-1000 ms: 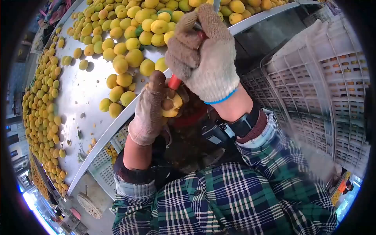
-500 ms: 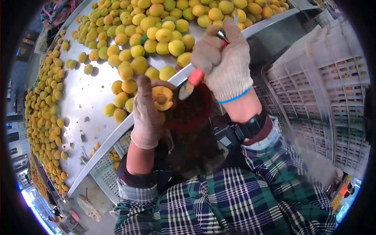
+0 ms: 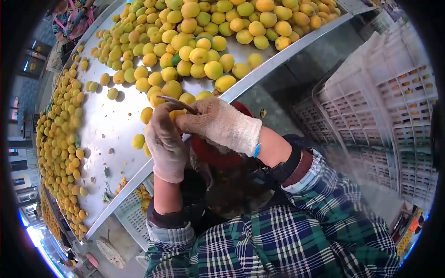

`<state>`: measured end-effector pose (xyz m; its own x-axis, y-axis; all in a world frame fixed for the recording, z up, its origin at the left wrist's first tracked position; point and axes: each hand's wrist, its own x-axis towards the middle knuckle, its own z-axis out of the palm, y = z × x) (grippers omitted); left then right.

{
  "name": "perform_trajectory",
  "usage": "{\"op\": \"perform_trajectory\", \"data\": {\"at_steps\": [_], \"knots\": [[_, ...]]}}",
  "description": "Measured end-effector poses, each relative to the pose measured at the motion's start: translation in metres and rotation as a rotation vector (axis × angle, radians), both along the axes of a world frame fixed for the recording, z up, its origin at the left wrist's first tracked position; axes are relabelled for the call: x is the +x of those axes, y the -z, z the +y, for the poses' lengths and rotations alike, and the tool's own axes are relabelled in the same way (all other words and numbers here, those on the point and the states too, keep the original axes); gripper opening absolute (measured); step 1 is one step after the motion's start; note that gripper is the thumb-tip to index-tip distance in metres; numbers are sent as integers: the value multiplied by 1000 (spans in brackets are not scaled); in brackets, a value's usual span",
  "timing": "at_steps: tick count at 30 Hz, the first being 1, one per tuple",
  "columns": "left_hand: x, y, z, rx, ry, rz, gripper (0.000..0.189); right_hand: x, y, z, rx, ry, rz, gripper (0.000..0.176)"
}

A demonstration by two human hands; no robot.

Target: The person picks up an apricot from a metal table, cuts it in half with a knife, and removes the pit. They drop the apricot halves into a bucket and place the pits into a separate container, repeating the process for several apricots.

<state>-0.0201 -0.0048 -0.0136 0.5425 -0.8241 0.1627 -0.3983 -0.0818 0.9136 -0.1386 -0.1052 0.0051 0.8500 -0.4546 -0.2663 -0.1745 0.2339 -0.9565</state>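
Note:
In the head view, my left hand (image 3: 166, 143), in a stained pale glove, is closed around an apricot (image 3: 176, 115), of which only a small orange-yellow patch shows between the gloves. My right hand (image 3: 221, 124), gloved with a blue cuff edge, is pressed up against it. From my right hand's grip a thin curved knife blade (image 3: 178, 103) sticks out to the left over the fruit. The knife's red handle is hidden inside the glove. Both hands are just over the near edge of a metal table (image 3: 118, 134), beside loose whole apricots (image 3: 171, 89).
A large heap of apricots (image 3: 199, 55) covers the table's far side, and another band (image 3: 60, 153) runs along its left. Below my hands is a red tub (image 3: 211, 153). Stacked white plastic crates (image 3: 371, 102) stand at the right. Another person's patterned clothing (image 3: 74, 18) shows top left.
My right hand has come down and left to meet my left hand, and the knife has turned in it. The open face of the cut apricot is hidden now. The view has shifted slightly.

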Motion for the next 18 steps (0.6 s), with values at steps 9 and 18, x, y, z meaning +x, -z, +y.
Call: {"op": "perform_trajectory", "data": {"at_steps": [9, 18], "knots": [[26, -4, -3, -118, -180, 1018, 59, -20, -14, -18, -201, -402, -94, 20], [42, -26, 2, -199, -436, 891, 52, -29, -24, -35, -234, 45, 14, 26]]}}
